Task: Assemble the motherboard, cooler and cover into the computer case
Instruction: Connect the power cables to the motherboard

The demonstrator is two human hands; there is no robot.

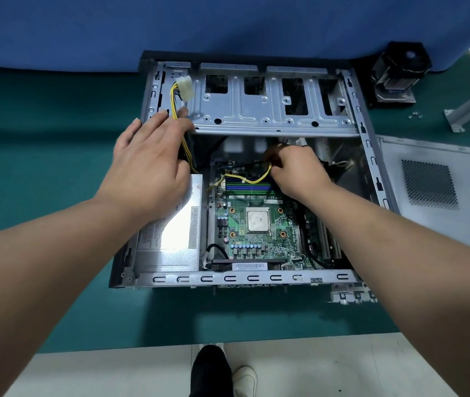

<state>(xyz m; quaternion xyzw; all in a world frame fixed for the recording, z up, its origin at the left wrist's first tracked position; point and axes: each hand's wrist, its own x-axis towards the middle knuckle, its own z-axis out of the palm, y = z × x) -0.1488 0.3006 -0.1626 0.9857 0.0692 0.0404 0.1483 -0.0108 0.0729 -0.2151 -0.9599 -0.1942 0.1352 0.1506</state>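
While lying open on green mat (56,296), computer case (251,277) already holding motherboard (256,224) at bottom centre.

L hand (147,164) flat, fingers straight, resting on case's left edge near yellow-black cable bundle (175,101) w/ white connector (184,88). R hand (296,173) curled inside case, pinching yellow cable (253,180) above RAM slots (248,187). Silver PSU (170,239) left of board. Cooler (397,75) outside case, far right corner; cover (440,213) flat on mat just right of case.

PC repair workshop: green bench mat (56,124)
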